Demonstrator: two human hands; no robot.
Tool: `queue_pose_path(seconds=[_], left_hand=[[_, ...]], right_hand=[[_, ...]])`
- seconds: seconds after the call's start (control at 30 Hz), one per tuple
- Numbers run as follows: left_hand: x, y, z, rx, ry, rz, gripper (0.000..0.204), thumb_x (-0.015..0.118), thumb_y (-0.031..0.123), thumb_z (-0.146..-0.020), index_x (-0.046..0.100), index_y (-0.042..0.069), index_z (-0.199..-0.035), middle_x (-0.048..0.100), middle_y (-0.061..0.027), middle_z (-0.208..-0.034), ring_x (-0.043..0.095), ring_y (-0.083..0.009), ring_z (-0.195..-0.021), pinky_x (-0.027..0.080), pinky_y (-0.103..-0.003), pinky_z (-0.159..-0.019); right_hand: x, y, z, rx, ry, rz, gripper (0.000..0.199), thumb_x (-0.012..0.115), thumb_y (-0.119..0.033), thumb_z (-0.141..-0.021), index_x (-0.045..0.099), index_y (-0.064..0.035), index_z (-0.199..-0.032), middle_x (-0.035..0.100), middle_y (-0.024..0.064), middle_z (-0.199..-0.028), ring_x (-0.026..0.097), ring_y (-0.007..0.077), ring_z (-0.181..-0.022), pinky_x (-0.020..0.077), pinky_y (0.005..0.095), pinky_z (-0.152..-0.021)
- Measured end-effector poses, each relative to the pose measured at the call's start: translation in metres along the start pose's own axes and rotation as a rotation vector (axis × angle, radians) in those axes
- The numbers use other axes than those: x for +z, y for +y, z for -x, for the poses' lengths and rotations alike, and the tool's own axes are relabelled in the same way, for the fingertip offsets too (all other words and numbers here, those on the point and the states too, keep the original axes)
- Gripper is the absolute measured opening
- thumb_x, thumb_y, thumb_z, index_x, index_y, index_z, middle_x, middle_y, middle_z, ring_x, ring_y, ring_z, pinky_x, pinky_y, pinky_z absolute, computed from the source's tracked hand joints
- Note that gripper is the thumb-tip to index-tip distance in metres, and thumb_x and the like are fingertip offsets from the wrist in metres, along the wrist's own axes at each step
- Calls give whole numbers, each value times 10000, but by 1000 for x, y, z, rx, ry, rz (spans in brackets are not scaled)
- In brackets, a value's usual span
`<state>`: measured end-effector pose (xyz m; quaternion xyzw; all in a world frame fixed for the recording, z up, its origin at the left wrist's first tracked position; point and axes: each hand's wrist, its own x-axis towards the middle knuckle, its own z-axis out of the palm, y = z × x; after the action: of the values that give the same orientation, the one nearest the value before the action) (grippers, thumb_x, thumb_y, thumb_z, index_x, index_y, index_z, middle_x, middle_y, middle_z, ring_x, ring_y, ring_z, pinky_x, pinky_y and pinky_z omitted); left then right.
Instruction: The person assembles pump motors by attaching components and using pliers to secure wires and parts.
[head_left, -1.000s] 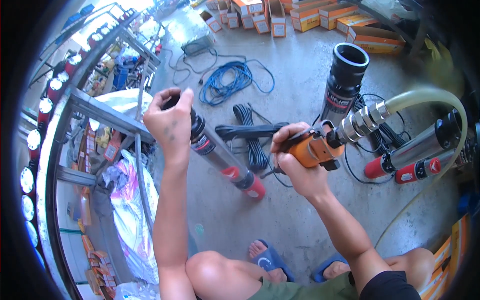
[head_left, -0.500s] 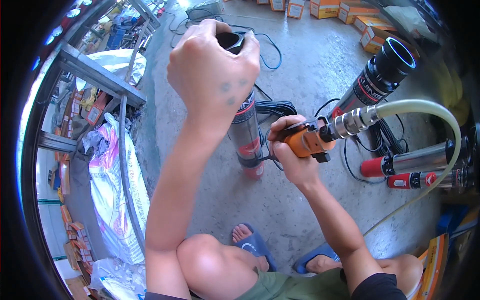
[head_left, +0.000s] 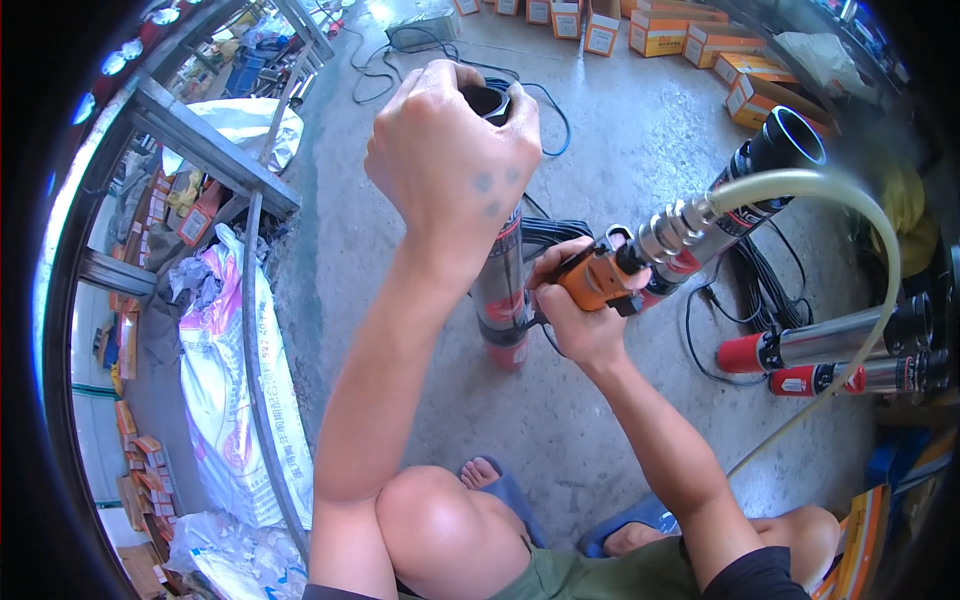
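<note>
My left hand (head_left: 450,165) is wrapped over the black top of an upright pump-like metal cylinder (head_left: 503,270), which has red bands and a red foot on the floor. A hexagonal black opening (head_left: 487,100) shows between thumb and fingers. My right hand (head_left: 582,325) is closed around an orange hose-fed hand tool (head_left: 594,280), held close beside the lower half of the cylinder. Its dark front end reaches toward the cylinder's side; whether it touches cannot be told. A metal coupling (head_left: 675,232) joins the tool to a pale yellowish hose (head_left: 850,190).
To the right, another cylinder (head_left: 750,185) stands tilted, and two more (head_left: 835,338) lie near coiled black cable (head_left: 765,285). Orange cardboard boxes (head_left: 665,35) line the back. A metal frame (head_left: 215,145) and a white sack (head_left: 225,390) occupy the left. My sandalled feet (head_left: 630,530) are below.
The whole view has shifted slightly. My left hand and the cylinder's top sit a little farther right and lower. The orange tool has moved slightly left, toward the cylinder.
</note>
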<state>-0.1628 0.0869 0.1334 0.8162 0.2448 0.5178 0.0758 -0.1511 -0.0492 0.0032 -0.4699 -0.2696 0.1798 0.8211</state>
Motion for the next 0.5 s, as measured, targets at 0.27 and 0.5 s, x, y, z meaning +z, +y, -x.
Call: queue_pose_path(seconds=[0.27, 0.5], left_hand=[[-11, 10, 13, 15, -6, 362, 187, 790, 188, -706, 719, 25, -763, 723, -112, -768, 717, -272, -682, 566, -349, -660], [-64, -5, 34, -27, -84, 584, 147, 779, 42, -786, 705, 1, -906, 635, 15, -754, 566, -61, -673, 476, -216, -632]], right_hand=[[-21, 0, 23, -73, -68, 54, 281, 533, 81, -809, 508, -22, -1069, 604, 114, -928, 585, 151, -714, 518, 294, -623], [-23, 4, 51, -54, 10, -135, 252, 495, 86, -801, 491, -30, -1025, 546, 119, -928, 536, 161, -653, 473, 291, -591]])
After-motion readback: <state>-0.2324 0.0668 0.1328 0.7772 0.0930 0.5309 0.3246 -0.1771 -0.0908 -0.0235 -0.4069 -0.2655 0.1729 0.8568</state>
